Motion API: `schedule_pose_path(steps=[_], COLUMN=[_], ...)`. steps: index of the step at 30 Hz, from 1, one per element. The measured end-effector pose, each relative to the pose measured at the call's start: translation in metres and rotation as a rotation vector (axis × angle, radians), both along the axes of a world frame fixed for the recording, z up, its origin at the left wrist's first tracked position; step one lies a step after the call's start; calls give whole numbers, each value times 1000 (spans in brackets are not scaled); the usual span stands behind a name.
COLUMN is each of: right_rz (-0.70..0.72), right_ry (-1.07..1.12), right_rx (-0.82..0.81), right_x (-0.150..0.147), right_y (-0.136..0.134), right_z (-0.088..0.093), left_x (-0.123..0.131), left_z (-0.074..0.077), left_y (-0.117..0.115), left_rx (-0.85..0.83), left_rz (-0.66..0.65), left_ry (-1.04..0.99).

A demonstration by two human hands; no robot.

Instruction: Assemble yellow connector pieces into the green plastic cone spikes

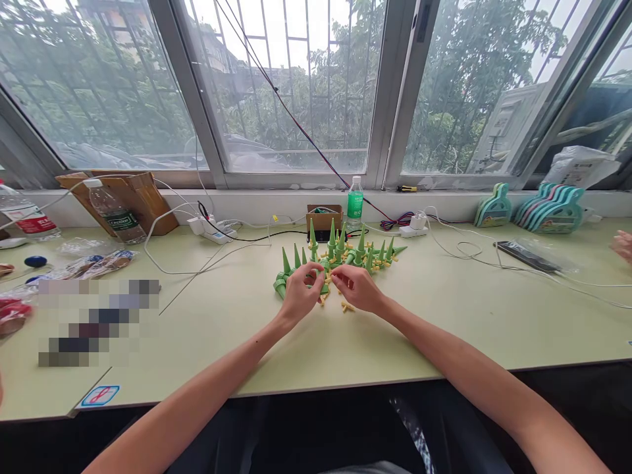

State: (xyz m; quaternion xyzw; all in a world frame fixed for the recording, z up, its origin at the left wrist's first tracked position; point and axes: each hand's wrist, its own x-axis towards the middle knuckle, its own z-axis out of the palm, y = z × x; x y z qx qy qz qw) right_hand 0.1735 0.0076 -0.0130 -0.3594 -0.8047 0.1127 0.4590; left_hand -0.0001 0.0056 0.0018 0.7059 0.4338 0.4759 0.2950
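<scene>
On the table in front of me is a pile of green cone-shaped plastic pieces (361, 245), several of them standing points up. Small yellow pegs (348, 307) lie among them and just in front. My left hand (302, 291) is closed at the near left of the pile, its fingers curled round a green cone-shaped piece (323, 289). Close beside it, my right hand (359, 287) is pinched, fingertips pointing at the left hand. Whatever sits between those fingertips is too small to name. The hands are a short gap apart, above the loose pegs.
Behind the pile stand a small cardboard box (324, 216) and a green-labelled bottle (355, 203). White power strips (217, 230) and cables run along the back. Rows of teal plastic pieces (553, 207) and a black device (527, 256) are right. Another person's hand (623, 245) shows at the right edge.
</scene>
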Motion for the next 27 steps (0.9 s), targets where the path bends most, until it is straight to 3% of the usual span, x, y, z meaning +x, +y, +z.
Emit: schedule_pose_path(steps=[15,27], right_rz=[24,-57], right_ry=[21,61], right_rx=[-61,-87], right_x=[0,4], right_y=[0,1], right_z=[1,1], left_x=[0,0], left_z=[-2,-4], left_y=[1,1], left_rx=[4,31], left_rz=[-41,-132], left_ry=[-31,23])
